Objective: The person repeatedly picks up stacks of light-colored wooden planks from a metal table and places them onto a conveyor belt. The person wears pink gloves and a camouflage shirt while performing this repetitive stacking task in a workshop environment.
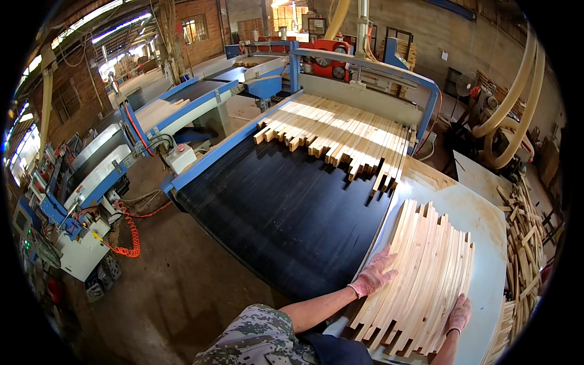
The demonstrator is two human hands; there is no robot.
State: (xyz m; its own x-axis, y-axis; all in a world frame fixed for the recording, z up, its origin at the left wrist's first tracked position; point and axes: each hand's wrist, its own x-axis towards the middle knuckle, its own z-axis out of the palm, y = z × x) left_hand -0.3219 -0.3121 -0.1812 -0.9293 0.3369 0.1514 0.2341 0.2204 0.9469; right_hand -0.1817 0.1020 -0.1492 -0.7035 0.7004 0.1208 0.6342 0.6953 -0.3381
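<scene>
A row of pale wooden strips lies side by side on a light-coloured side table, their ends uneven. My left hand, in a pinkish-red work glove, rests against the left edge of this row, its fingers stretched out over the nearest strips. At the opposite edge, my right hand in a matching glove lies along the outermost strip with fingers extended. The row sits between both hands. Farther off, another batch of wooden strips lies on the black conveyor belt in front of the blue machine frame.
A blue rail borders the belt's left side, with a pale control box beside it. Scrap wood is piled right of the table. Beige hoses hang at the far right. Another conveyor machine stands left.
</scene>
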